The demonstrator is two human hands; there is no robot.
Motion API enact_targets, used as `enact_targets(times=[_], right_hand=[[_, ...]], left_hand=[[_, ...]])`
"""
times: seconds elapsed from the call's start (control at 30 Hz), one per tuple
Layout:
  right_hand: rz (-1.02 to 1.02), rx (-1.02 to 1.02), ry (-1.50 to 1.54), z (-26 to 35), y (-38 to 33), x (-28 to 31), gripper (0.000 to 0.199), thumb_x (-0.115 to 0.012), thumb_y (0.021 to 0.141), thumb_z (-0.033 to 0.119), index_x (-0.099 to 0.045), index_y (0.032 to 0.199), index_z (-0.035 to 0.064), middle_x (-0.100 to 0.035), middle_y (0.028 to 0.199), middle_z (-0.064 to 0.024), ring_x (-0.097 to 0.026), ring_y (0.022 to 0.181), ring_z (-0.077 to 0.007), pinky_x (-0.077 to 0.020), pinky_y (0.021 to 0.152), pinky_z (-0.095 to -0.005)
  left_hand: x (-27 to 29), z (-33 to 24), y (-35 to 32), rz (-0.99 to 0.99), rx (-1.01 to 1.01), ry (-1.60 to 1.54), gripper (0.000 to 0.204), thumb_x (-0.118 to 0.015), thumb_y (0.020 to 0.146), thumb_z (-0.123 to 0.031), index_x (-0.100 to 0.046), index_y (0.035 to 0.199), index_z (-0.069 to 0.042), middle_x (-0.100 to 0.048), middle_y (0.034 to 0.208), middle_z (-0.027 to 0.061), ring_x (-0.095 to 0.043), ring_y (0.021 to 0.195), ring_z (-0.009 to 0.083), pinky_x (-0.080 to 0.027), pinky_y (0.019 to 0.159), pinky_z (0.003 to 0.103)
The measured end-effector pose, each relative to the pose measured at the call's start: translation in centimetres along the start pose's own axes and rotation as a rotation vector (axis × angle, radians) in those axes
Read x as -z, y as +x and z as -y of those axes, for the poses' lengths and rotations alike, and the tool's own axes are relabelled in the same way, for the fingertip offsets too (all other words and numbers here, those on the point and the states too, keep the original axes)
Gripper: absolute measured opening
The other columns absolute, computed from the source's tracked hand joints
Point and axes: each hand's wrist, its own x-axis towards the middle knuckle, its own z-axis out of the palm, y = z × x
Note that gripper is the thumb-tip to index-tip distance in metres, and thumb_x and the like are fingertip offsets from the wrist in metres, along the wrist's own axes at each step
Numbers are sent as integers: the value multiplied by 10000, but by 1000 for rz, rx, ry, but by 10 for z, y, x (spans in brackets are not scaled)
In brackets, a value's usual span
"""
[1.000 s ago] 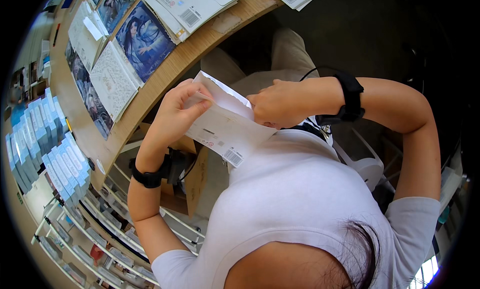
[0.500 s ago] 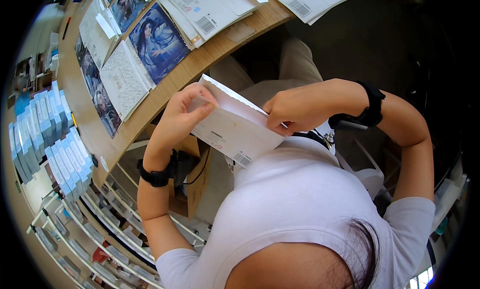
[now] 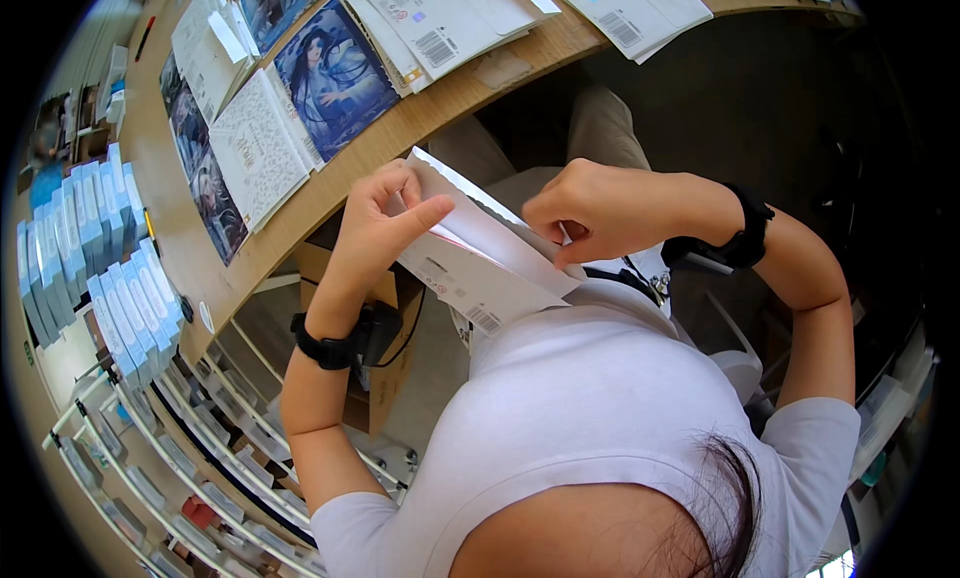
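A white paper envelope point(image 3: 462, 286) with a barcode on its lower face lies tilted across my lap, against my white shirt. Its mouth gapes, showing the pale inside, and a thin reddish line shows along the near edge. My left hand point(image 3: 385, 218) grips the envelope's upper left end, with its fingers curled and its thumb lifted across the opening. At the opposite end, my right hand point(image 3: 590, 216) is closed in a pinch at the opening's edge. Its fingertips partly hide what they press. Both wrists wear black bands.
A wooden table point(image 3: 240, 278) curves along the upper left. On it lie blue illustrated prints point(image 3: 335, 78), a white patterned sheet stack point(image 3: 258, 153) and white envelopes point(image 3: 440, 18). Blue-and-white boxes point(image 3: 130, 313) stand in rows at left. Below are white rack rails point(image 3: 190, 473) and a cardboard box point(image 3: 385, 388).
The envelope's mouth has opened wider. My left thumb has lifted off its near face, and my right hand has risen slightly, its fingers drawn into a tighter pinch.
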Motion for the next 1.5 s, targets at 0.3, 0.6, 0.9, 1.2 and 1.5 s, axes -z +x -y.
enact_targets(times=[0.3, 0.6, 0.9, 1.2, 1.5], right_hand=[[-216, 26, 195, 19, 11, -8, 379, -544, 783, -28, -355, 1108, 22, -566, 630, -99, -573, 521, -202, -418, 481, -285], [-136, 56, 167, 34, 22, -9, 298, -502, 747, -19, -424, 1032, 20, -497, 546, -129, -524, 479, -303, -368, 460, -382], [-205, 85, 7, 18, 23, -13, 225, -511, 712, -14, -519, 933, 34, -503, 527, -153, -540, 484, -314, -396, 485, -401], [-179, 158, 165, 49, 36, -18, 284, -488, 717, -48, -452, 987, 32, -514, 574, -169, -531, 525, -359, -390, 487, -422], [-213, 258, 88, 52, 47, -23, 277, -512, 679, -35, -467, 943, 34, -459, 502, -134, -502, 453, -325, -367, 438, -383]], left_hand=[[-13, 2, 0, -234, -101, -58, 524, -780, 675, -228, -377, 968, -64, -447, 883, 33, -451, 807, 101, -401, 769, 246], [-4, -1, -9, -16, 126, -194, 504, -639, 599, -105, -386, 1034, -78, -427, 990, 77, -406, 1026, 156, -338, 900, 279], [2, -4, -15, 55, 54, -269, 482, -445, 498, -48, -402, 978, -69, -422, 1009, 61, -397, 1059, 178, -277, 939, 253], [-7, -2, -19, -90, 78, -168, 541, -600, 682, -113, -380, 1173, -61, -408, 1139, 67, -446, 944, 120, -355, 865, 251], [-3, -11, -22, -108, 169, -423, 408, -537, 567, 53, -390, 927, -72, -431, 1205, 160, -517, 1000, 184, -440, 831, 285]])
